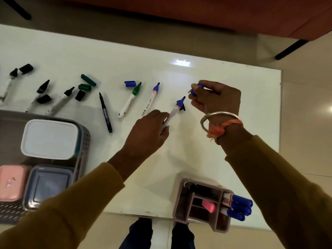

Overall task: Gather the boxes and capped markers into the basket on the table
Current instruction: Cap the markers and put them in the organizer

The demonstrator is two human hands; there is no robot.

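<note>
A glossy white tabletop [197,159] with a patch of light glare stands on a pale beige tiled floor [305,123]. A reddish-brown surface [215,13] and a black furniture leg [291,49] lie beyond its far edge. Over the middle, the left hand [149,130] is curled around the white barrel of an uncapped blue marker [175,112], tip pointing away. The right hand [217,97] — a silver bangle [215,119] on its wrist — pinches a blue cap [195,88] just beyond that tip, cap and tip apart. At the left edge sits a grey perforated plastic basket [84,141] holding a white lidded box [50,139], a pink box [10,182] and a blue-grey box [48,184]. Beyond the basket lie more uncapped markers — a second blue-tipped marker [150,101], a green-tipped marker [129,103], a thin black pen [106,113], a black-tipped marker [59,101]. Among them are loose pieces: a spare blue cap [130,83], a dark green cap [88,79] and a black cap [80,95]. At the near edge a pinkish-grey compartment organiser [181,203] holds three capped blue markers [237,206] and a pink eraser [208,206], well apart from the basket.
</note>
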